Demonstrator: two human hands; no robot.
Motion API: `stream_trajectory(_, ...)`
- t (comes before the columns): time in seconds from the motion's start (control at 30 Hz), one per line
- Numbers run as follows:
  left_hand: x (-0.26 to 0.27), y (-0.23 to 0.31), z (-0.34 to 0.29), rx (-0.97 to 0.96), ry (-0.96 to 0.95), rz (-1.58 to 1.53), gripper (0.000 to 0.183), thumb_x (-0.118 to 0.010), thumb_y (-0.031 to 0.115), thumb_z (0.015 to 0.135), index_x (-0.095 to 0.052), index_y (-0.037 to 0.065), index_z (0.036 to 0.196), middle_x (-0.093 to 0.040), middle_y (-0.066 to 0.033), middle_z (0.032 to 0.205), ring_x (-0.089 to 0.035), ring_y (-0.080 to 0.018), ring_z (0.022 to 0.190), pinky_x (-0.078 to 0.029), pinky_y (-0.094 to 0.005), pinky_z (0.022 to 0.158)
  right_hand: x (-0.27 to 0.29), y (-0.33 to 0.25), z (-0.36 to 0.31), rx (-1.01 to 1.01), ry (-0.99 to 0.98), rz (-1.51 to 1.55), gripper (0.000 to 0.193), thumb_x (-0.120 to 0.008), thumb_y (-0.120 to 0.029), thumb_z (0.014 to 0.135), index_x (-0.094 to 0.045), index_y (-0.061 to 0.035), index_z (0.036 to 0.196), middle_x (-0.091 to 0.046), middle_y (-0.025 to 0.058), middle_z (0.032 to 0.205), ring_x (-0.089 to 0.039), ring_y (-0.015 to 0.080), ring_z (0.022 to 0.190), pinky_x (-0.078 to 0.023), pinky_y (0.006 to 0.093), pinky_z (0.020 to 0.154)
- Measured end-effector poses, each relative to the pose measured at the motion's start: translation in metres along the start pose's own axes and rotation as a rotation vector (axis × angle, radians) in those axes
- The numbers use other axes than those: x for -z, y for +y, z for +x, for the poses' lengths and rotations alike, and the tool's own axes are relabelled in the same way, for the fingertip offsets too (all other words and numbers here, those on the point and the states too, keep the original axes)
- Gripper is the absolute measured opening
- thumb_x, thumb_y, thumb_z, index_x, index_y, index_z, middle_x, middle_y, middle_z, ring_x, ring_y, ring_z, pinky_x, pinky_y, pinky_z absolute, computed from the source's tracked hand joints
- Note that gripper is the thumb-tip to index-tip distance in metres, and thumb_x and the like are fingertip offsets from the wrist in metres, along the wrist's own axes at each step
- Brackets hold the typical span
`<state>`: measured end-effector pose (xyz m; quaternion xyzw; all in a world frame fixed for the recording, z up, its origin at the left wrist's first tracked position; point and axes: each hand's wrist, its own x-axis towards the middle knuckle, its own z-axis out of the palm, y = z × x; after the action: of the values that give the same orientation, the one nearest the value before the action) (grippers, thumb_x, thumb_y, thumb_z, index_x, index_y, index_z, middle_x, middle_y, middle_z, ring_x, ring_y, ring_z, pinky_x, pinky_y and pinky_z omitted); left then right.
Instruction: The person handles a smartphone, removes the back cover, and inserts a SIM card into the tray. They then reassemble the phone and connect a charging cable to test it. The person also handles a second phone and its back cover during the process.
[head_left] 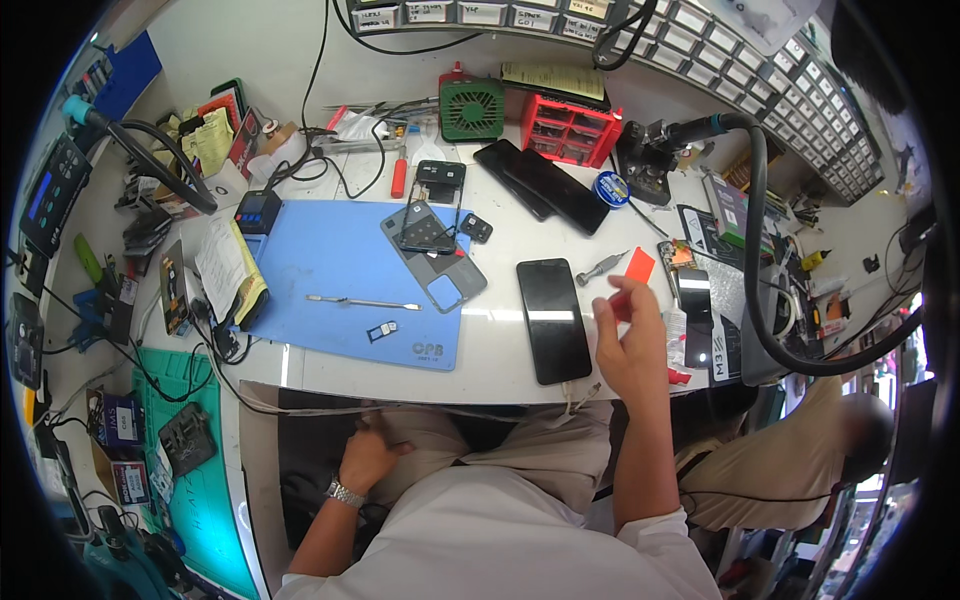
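Seen from my remote post through the head camera: my left grip [372, 458] rests low over the lap, short of the worktop [490, 345]; its fingers are bent, and I cannot tell whether they close on anything. My right grip [638, 345] is raised above the worktop's near side, fingers loosely curled and thumb parted from the forefinger, so I read it as open. The phone [553, 322], dark screen facing up, lies just to the left of the right grip. Near the right fingertips is an orange card [641, 265]; I cannot tell whether they touch it. A grey driver [603, 267] lies to the card's left, beyond the phone. Right of this grip I note a small dark screen [694, 292].

Ahead of the left grip, a blue mat [300, 230] carries a SIM tray [382, 330] and, beyond it, a metal pick [362, 302]. Farther out, a grey cover [455, 268] overlaps the mat's edge, partly beneath a phone frame [430, 230]. Well beyond the right grip, two dark phones [565, 188] overlap, a blue tin [611, 188] beside them. Farthest out stand a red drawer unit [570, 132] and, left of it, a green fan [472, 108].
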<state>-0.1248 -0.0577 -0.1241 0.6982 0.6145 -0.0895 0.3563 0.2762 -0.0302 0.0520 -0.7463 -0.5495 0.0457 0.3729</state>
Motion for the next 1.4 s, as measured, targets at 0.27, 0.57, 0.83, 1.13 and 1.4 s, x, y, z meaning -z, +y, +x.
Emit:
stream_trajectory(0.27, -0.027, -0.013, 0.001, -0.012, 0.102, 0.050, 0.129, -0.084, 0.060, 0.087, -0.014, -0.012, 0.168, -0.041, -0.0602, 0.144, -0.069, -0.0604, 0.115, -0.061, -0.0507, 0.098, -0.008, -0.049, -0.024, -0.033, -0.291, -0.201, 0.069, -0.082, -0.031, 0.096, -0.052, 0.0038, 0.148, -0.055, 0.0287, 0.134, -0.055, 0.0470, 0.122, -0.049, 0.0526, 0.102)
stream_trajectory(0.57, -0.016, -0.009, 0.000, -0.041, 0.108, 0.052, 0.121, -0.082, 0.058, 0.089, -0.021, -0.012, 0.166, -0.037, -0.0610, 0.146, -0.070, -0.0597, 0.112, -0.062, -0.0490, 0.094, -0.020, -0.059, -0.021, -0.128, -0.359, -0.251, 0.098, -0.089, -0.032, 0.086, -0.036, 0.0130, 0.155, -0.055, 0.0365, 0.125, -0.056, 0.0483, 0.115, -0.051, 0.0540, 0.102)
stream_trajectory(0.83, 0.003, 0.028, -0.039, -0.144, -0.015, 0.106, 0.090, -0.076, 0.048, 0.099, -0.043, -0.012, 0.157, -0.058, -0.0465, 0.139, -0.077, -0.0489, 0.095, -0.064, -0.0457, 0.087, -0.023, -0.063, -0.017, -0.206, -0.368, -0.098, 0.102, -0.087, -0.027, 0.085, -0.028, 0.0149, 0.158, -0.052, 0.0405, 0.138, -0.059, 0.0534, 0.127, -0.051, 0.0518, 0.110)
stream_trajectory(1.13, 0.066, 0.117, -0.071, -0.520, -0.077, -1.219, 0.052, -0.066, 0.018, 0.111, -0.051, -0.009, 0.153, -0.073, -0.0200, 0.130, -0.075, -0.0196, 0.110, -0.062, -0.0311, 0.092, -0.013, -0.074, -0.040, -0.152, -0.449, 0.242, 0.112, -0.098, -0.027, 0.077, -0.028, 0.0095, 0.157, -0.070, 0.0320, 0.122, -0.074, 0.0438, 0.114, -0.058, 0.0451, 0.100)
stream_trajectory(1.4, 0.065, 0.146, -0.046, -0.544, -0.026, -1.496, 0.036, -0.062, 0.013, 0.113, -0.055, -0.005, 0.144, -0.073, -0.0129, 0.127, -0.072, -0.0165, 0.115, -0.062, -0.0354, 0.102, -0.012, -0.077, -0.090, 0.075, -0.534, 0.303, 0.102, -0.095, -0.021, 0.074, -0.041, 0.0056, 0.156, -0.067, 0.0266, 0.126, -0.073, 0.0364, 0.114, -0.059, 0.0405, 0.096)
